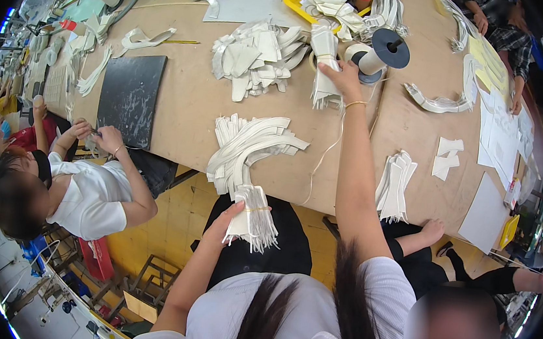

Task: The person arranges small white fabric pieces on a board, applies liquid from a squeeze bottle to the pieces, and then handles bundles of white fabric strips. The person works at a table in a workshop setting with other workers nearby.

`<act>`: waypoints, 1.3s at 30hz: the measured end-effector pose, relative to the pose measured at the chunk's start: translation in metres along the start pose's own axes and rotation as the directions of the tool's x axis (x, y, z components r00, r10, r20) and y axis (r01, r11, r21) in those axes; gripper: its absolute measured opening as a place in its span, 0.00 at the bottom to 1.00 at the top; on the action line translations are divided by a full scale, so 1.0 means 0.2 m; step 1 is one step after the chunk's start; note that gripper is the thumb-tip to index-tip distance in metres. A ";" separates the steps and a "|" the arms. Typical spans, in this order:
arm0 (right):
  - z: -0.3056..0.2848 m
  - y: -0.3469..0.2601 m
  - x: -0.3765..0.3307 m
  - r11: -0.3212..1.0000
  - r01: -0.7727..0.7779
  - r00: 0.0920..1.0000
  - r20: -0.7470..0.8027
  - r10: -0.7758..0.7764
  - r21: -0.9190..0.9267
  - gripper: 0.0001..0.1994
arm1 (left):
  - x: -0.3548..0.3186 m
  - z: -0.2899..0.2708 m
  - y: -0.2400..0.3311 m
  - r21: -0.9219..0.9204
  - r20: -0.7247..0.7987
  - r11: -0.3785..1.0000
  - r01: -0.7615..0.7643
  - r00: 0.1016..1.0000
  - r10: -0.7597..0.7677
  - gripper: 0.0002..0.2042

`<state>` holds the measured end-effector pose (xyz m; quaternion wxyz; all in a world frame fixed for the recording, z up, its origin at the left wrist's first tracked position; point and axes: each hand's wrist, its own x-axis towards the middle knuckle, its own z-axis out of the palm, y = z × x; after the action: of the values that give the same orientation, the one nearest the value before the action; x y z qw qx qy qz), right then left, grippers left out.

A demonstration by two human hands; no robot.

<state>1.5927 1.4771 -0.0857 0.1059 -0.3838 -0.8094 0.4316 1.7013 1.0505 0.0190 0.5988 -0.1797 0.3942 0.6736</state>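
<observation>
My left hand (pixel 219 222) is closed around a bundle of white fabric pieces (pixel 255 219) with frayed ends, banded across the middle, over my lap at the table edge. With my arm stretched forward, my right hand (pixel 344 80) grips another banded bundle of white pieces (pixel 323 45) on the table, beside a spool of white thread (pixel 372 63). Between my arms, long curved white strips (pixel 254 143) lie piled at the table's near edge. Farther off sits a heap of shorter off-white pieces (pixel 256 55). A third bundle (pixel 396 180) rests to the right of my right forearm.
A yellow tray (pixel 292 0) with white pieces stands at the back. To the left lies a dark board (pixel 131 100), where a co-worker in white (pixel 96 188) works. Paper sheets (pixel 498 132) cover the right side, near other people. A loose thread (pixel 316 167) trails across the table.
</observation>
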 end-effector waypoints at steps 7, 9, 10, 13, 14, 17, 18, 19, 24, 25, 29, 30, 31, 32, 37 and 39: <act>0.12 -0.17 -0.13 0.943 -0.066 0.998 -0.027 0.061 -0.328 0.35 | 0.02 0.04 -0.01 0.018 -0.052 1.000 0.011 0.999 -0.010 0.34; 0.11 -0.29 -0.20 0.921 -0.092 0.995 -0.065 0.073 -0.379 0.33 | 0.03 0.05 0.00 0.050 -0.048 0.999 0.002 0.999 0.000 0.34; 0.10 -0.30 -0.21 0.935 -0.077 0.997 -0.051 0.063 -0.345 0.33 | 0.03 0.04 0.01 0.030 -0.046 1.000 0.004 0.999 -0.003 0.32; 0.03 -0.35 -0.26 0.977 -0.047 0.999 -0.002 0.048 -0.207 0.35 | 0.03 0.03 0.03 0.001 -0.019 1.000 0.010 1.000 -0.010 0.30; 0.02 -0.32 -0.25 0.998 -0.027 0.997 0.078 0.023 0.051 0.36 | 0.03 0.05 0.05 0.006 0.002 1.000 0.006 1.000 -0.006 0.31; -0.08 -0.31 -0.27 0.686 -0.128 0.941 0.305 -0.143 0.716 0.36 | 0.08 0.02 0.05 0.107 0.018 0.994 0.018 1.000 -0.020 0.35; -0.12 -0.35 -0.30 0.607 -0.121 0.938 0.290 -0.188 0.786 0.36 | 0.10 0.02 0.07 0.156 0.013 0.988 0.022 1.000 -0.025 0.36; -0.16 -0.38 -0.33 0.520 -0.116 0.935 0.269 -0.229 0.846 0.36 | 0.14 0.01 0.09 0.219 0.020 0.974 0.057 0.998 -0.063 0.37; -0.34 -0.35 -0.39 0.196 -0.178 0.916 0.236 -0.326 0.964 0.39 | 0.49 0.27 0.15 0.519 0.151 0.845 -0.128 0.987 0.057 0.40; -0.37 -0.35 -0.39 0.183 -0.167 0.913 0.222 -0.343 0.969 0.38 | 0.59 0.31 0.15 0.529 0.184 0.823 -0.207 0.975 0.127 0.41; -0.44 -0.39 -0.45 0.128 -0.147 0.917 0.184 -0.354 0.981 0.36 | 0.87 0.48 0.21 0.646 0.276 0.716 -0.264 0.956 0.103 0.46; -0.45 -0.41 -0.47 0.107 -0.127 0.912 0.159 -0.378 0.986 0.35 | 0.93 0.50 0.23 0.670 0.285 0.699 -0.251 0.956 0.070 0.46; -0.45 -0.44 -0.47 0.086 -0.111 0.905 0.136 -0.403 0.990 0.34 | 0.98 0.52 0.24 0.673 0.282 0.706 -0.223 0.959 0.034 0.46; -0.47 -0.44 -0.47 0.074 -0.048 0.910 0.074 -0.408 0.996 0.31 | 1.02 0.54 0.22 0.674 0.285 0.713 -0.195 0.958 -0.008 0.47; -0.69 -0.29 -0.38 -0.125 -0.009 0.846 -0.060 -0.529 0.992 0.28 | 0.86 0.50 0.19 0.818 0.188 0.565 -0.109 0.979 -0.084 0.46; -0.92 -0.40 -0.51 0.076 0.358 0.882 -0.310 -0.354 0.931 0.37 | 0.81 0.34 0.08 0.814 0.239 0.545 -0.199 0.971 -0.002 0.50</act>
<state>1.7119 1.4917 0.1038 0.4274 -0.0187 -0.4125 0.8042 1.6667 1.2102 -0.0490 0.6115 0.2208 0.6094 0.4539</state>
